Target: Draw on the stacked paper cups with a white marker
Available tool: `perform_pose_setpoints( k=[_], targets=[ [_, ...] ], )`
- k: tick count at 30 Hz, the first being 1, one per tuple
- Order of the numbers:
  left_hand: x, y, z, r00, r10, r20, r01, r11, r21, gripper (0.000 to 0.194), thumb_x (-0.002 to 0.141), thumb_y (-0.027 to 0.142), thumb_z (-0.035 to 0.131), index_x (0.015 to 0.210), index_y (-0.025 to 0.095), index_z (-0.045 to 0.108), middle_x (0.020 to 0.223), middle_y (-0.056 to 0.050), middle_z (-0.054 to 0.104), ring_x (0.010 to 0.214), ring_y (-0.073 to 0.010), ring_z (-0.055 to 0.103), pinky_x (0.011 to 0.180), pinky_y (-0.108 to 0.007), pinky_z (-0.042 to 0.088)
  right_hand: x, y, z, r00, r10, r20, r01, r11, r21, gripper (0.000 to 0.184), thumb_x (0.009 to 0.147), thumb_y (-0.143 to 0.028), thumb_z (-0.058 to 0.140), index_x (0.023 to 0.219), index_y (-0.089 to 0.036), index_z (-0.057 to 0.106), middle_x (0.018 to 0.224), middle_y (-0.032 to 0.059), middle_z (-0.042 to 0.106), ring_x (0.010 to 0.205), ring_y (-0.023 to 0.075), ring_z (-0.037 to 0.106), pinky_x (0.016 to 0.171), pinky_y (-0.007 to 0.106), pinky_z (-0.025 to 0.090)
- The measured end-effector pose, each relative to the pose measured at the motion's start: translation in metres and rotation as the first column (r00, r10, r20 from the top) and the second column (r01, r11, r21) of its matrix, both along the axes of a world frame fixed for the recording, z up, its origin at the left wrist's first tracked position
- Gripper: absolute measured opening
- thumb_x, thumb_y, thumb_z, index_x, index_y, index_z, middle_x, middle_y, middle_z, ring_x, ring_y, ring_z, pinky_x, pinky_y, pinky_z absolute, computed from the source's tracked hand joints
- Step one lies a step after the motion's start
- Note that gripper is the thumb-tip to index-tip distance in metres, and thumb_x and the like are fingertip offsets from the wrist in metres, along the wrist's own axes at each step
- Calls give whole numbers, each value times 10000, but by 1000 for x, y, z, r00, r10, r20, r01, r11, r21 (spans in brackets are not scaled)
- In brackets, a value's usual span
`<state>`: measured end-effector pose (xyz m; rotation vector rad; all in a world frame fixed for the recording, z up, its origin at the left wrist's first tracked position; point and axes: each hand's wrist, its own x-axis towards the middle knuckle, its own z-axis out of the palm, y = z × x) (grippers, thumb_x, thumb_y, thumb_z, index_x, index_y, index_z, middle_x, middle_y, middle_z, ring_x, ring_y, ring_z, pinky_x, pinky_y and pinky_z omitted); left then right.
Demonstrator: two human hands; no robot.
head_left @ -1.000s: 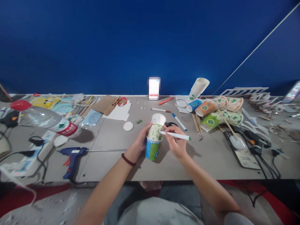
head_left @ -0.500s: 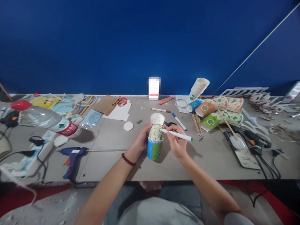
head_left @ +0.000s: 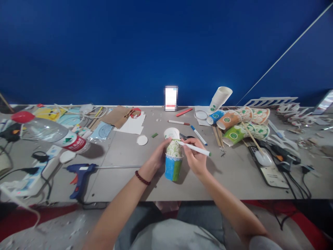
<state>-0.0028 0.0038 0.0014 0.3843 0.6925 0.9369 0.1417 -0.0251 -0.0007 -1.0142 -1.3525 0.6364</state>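
My left hand [head_left: 158,155] is closed around the left side of two joined paper cups [head_left: 173,152]. The upper one has a green scale pattern on white, and the lower one is coloured blue and green. In my right hand [head_left: 195,157] is a white marker [head_left: 197,149] with a green end, pinched between the fingers. Its tip is at the upper cup's patterned side; whether it touches cannot be made out. Behind the right fingers lies something black, mostly hidden. A green marker cap [head_left: 154,135] and a white paper disc [head_left: 142,140] lie beyond my left hand.
A blue glue gun [head_left: 82,177] and a water bottle [head_left: 56,133] are on the left. Several decorated paper cups [head_left: 230,119], a stack of white cups [head_left: 221,98] and a phone [head_left: 273,177] are on the right. Markers [head_left: 199,134] lie behind my hands.
The joined cups have tilted, their top shifting left and their base slightly right and nearer. The marker has moved slightly left with my right hand.
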Motion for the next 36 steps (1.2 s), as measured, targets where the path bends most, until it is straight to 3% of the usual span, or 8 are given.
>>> perform_pose_setpoints(
  k=[12, 30, 36],
  targets=[
    [1, -1, 4, 995, 90, -42, -91, 995, -35, 180, 775, 265, 709, 875, 116, 697, 715, -42, 710, 584, -153, 628, 624, -271, 495, 0, 1, 0, 1000, -13, 25, 14, 999, -36, 79, 876, -281, 599, 898, -214, 635, 854, 43, 670, 805, 191, 669, 720, 325, 530],
    [0, -1, 3, 998, 49, 27, -49, 999, 9, 241, 772, 285, 705, 936, 108, 707, 841, -69, 737, 685, -169, 669, 684, -271, 520, -1, 1, -1, 995, 56, -80, -57, 998, -3, 66, 864, -265, 602, 827, -214, 620, 745, 14, 632, 806, 199, 670, 879, 430, 551],
    [1, -1, 5, 998, 47, 41, -47, 999, 12, 186, 769, 267, 711, 862, 107, 703, 758, -62, 724, 628, -160, 654, 596, -254, 513, 0, 0, -1, 1000, -5, -18, 5, 1000, -24, 76, 873, -285, 603, 877, -212, 623, 817, 37, 655, 832, 208, 680, 759, 358, 548]
  ],
)
